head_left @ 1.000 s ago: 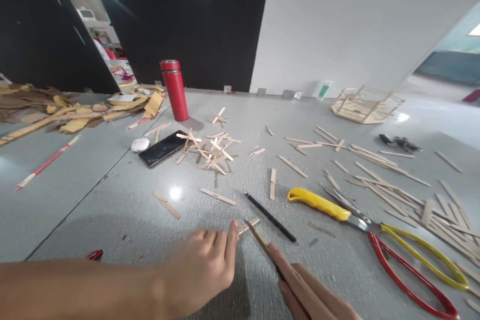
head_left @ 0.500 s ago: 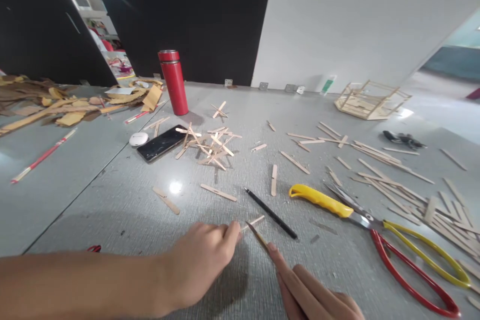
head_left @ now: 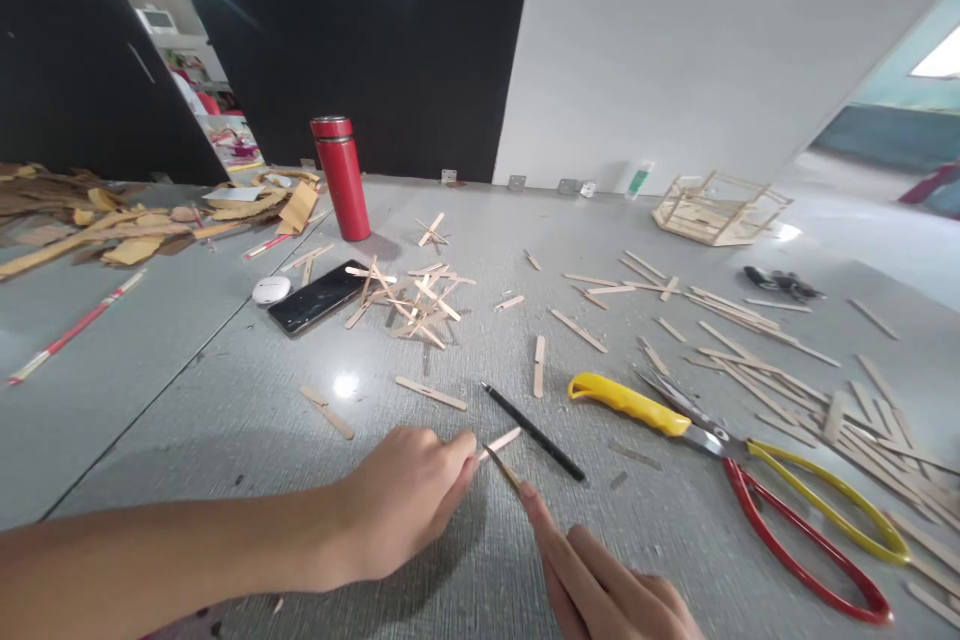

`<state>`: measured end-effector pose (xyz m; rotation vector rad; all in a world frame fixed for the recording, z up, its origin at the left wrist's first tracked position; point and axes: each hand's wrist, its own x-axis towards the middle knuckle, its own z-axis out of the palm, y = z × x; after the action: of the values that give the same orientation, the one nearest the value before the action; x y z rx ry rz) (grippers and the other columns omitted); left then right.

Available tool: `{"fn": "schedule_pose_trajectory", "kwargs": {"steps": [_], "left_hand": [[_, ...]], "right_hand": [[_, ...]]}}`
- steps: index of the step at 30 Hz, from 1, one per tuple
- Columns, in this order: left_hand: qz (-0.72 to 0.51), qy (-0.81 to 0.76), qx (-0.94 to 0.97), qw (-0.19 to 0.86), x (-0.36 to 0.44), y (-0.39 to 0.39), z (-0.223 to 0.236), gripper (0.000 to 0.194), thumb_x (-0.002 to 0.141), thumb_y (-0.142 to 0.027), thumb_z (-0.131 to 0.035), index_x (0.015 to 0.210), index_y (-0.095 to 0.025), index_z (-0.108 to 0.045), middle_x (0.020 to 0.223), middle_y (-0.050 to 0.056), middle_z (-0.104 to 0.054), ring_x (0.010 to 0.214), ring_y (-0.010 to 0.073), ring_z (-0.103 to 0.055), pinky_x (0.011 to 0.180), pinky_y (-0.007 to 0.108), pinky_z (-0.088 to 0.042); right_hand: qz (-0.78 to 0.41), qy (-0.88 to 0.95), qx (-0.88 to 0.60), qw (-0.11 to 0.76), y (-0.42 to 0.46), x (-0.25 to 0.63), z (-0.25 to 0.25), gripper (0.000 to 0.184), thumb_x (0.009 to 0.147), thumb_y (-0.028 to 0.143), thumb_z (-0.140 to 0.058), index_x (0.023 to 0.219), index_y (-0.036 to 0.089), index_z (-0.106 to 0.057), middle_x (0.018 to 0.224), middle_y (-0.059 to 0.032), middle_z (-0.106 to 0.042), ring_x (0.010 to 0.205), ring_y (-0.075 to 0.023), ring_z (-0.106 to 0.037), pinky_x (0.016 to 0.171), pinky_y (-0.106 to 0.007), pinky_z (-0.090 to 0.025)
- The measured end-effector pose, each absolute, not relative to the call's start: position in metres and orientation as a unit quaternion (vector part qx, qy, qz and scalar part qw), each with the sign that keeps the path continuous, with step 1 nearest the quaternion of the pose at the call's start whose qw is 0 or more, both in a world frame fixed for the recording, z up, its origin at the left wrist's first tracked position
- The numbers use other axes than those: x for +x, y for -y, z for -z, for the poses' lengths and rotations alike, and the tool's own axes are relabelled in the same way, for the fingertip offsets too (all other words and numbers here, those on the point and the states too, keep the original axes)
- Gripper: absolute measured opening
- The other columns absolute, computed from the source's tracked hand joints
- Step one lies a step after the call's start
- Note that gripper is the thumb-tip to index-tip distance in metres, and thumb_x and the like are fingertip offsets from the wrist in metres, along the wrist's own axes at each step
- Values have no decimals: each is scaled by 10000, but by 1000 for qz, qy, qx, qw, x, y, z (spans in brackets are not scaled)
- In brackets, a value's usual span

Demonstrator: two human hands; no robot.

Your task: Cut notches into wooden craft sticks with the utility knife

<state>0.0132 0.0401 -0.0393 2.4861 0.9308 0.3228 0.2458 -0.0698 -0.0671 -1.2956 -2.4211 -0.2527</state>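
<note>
My left hand (head_left: 416,490) is closed on a wooden craft stick (head_left: 501,444), whose free end sticks out to the right beyond the fingertips. My right hand (head_left: 600,575) grips a thin knife blade (head_left: 504,468), the index finger stretched along its back. The blade's tip touches or lies just over the stick, close to my left fingertips; exact contact cannot be made out. Just beyond the hands lies a black pen-like rod (head_left: 534,432). Craft sticks with notches, one flat (head_left: 431,392) and one pointing away (head_left: 538,366), rest farther off.
Large scissors (head_left: 810,510) and a yellow-handled tool (head_left: 630,405) lie at right, near many scattered sticks (head_left: 780,375). Behind are a phone (head_left: 319,297), a stick pile (head_left: 420,305), a red flask (head_left: 343,180), a stick frame (head_left: 716,210) and cardboard scraps (head_left: 97,220).
The view has shifted slightly, so the tabletop things appear a little farther left. Both hands keep their grips on the stick and the knife, the stick angled a bit more steeply.
</note>
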Motion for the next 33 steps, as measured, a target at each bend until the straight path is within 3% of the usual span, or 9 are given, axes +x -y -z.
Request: {"fn": "schedule_pose_trajectory", "kwargs": {"steps": [4, 7, 12, 17, 22, 27, 33], "left_hand": [[-125, -323, 910, 227, 16, -41, 44, 325, 1099, -254, -329, 787, -218, -414, 525, -94, -264, 413, 98, -179, 470, 285, -159], [-132, -322, 911, 220, 17, -40, 46, 328, 1095, -254, -334, 779, -219, -415, 527, -95, -243, 429, 105, -148, 481, 294, -152], [-140, -326, 911, 213, 15, -38, 49, 333, 1093, -248, -330, 776, -218, -427, 539, -90, -263, 445, 111, -151, 495, 302, -147], [-138, -314, 914, 216, 15, -38, 50, 313, 1087, -239, -347, 793, -215, -452, 541, -91, -274, 449, 110, -155, 505, 298, -155], [-148, -333, 907, 213, 16, -38, 50, 356, 1098, -256, -327, 765, -216, -445, 530, -89, -275, 439, 110, -163, 496, 300, -151], [-152, -324, 909, 214, 16, -36, 54, 356, 1105, -271, -323, 790, -212, -479, 518, -89, -295, 413, 103, -185, 476, 301, -147], [-152, -325, 910, 210, 15, -36, 53, 357, 1108, -262, -312, 790, -216, -469, 518, -85, -316, 413, 105, -218, 476, 290, -156]], "right_hand": [[90, 879, -447, 139, 68, 242, 63, 652, 1053, 45, -248, 1654, -9, 1, 792, -36, -652, 544, -140, -684, 377, -242, -480], [99, 877, -446, 147, 69, 239, 60, 665, 1046, 43, -234, 1646, -19, 45, 764, -23, -631, 516, -147, -670, 373, -254, -497], [138, 869, -442, 174, 70, 238, 67, 674, 1025, 34, -259, 1649, -35, -11, 678, 12, -568, 389, -137, -572, 301, -258, -439], [94, 882, -446, 120, 72, 239, 66, 736, 985, -24, -285, 1650, -15, 33, 789, -25, -635, 532, -154, -672, 397, -266, -520], [122, 877, -435, 165, 71, 239, 64, 683, 1025, 14, -256, 1648, -25, 19, 696, 14, -596, 441, -138, -635, 344, -254, -472], [68, 883, -444, 137, 68, 240, 64, 699, 1030, 27, -270, 1652, 3, 49, 812, -34, -668, 552, -160, -698, 413, -270, -542], [49, 862, -470, 185, 67, 240, 66, 725, 993, -10, -309, 1673, 89, -77, 744, 15, -654, 491, -145, -679, 395, -248, -533]]}}
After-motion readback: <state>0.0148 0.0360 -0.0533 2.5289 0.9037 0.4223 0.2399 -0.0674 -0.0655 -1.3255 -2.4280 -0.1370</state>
